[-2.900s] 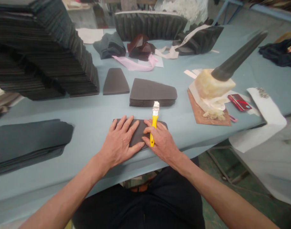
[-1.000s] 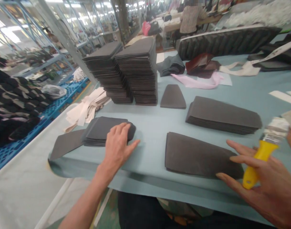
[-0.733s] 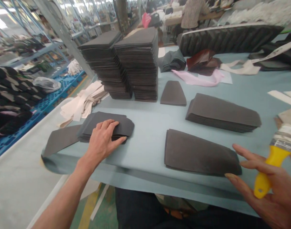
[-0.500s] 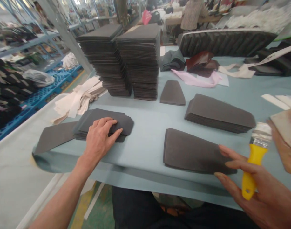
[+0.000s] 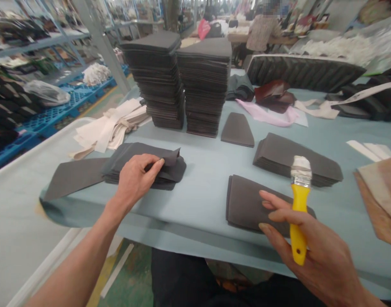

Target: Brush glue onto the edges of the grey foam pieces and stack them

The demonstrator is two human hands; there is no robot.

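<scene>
My left hand pinches the top dark grey foam sheet of a low pile at the table's left, and that sheet's right corner is lifted. My right hand holds a yellow-handled brush with pale, glue-caked bristles pointing up. Its other fingers are stretched out over a dark grey foam piece lying near the table's front edge. Behind that lies a thicker pile of the same shape and a single smaller piece.
Two tall stacks of dark sheets stand at the back left of the blue-grey table. Cream strips hang off the left edge. Brown board lies at right. Fabric scraps and a person sit beyond.
My view swung left from the piece in front of me. My left hand reached the left pile, closed on its top sheet and lifted a corner. My right hand moved left with the brush.
</scene>
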